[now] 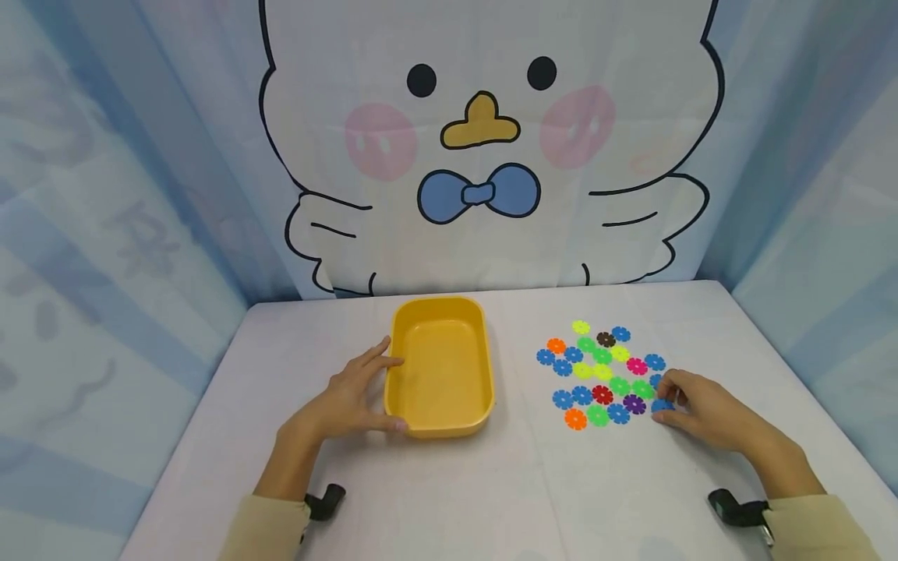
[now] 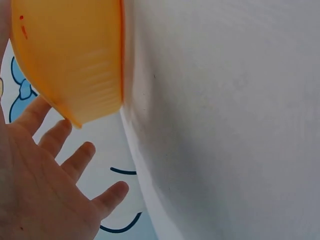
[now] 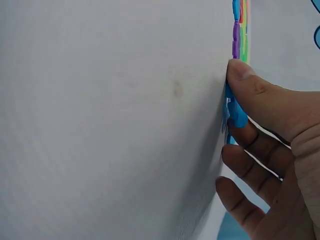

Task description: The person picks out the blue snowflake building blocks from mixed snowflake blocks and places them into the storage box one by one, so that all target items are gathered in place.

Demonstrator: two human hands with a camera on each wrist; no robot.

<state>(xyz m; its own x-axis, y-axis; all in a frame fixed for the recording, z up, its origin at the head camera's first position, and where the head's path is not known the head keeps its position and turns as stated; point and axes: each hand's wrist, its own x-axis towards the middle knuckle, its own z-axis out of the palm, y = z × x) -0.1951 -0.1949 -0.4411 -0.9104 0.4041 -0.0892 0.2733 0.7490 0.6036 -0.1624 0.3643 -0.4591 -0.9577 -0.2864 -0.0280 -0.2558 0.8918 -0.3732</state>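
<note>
A yellow rectangular tray (image 1: 440, 378) stands upright on the table. My left hand (image 1: 351, 397) rests against its left side, fingertips on the rim and thumb at the near-left corner. The left wrist view shows the spread fingers of that hand (image 2: 55, 175) beside the tray's wall (image 2: 75, 60). On the right, my right hand (image 1: 708, 409) pinches a blue notched plastic disc (image 1: 662, 405) between thumb and index finger at the edge of a group of discs. In the right wrist view, the blue disc (image 3: 239, 115) shows below the thumb, near the index fingertip.
Several notched discs in green, yellow, orange, red, purple, brown and blue lie flat in a loose group, including a purple disc (image 1: 634, 403) and an orange disc (image 1: 575, 419). A white cloth (image 1: 491, 499) covers the table. Behind it hangs a curtain (image 1: 484, 257) with a cartoon animal.
</note>
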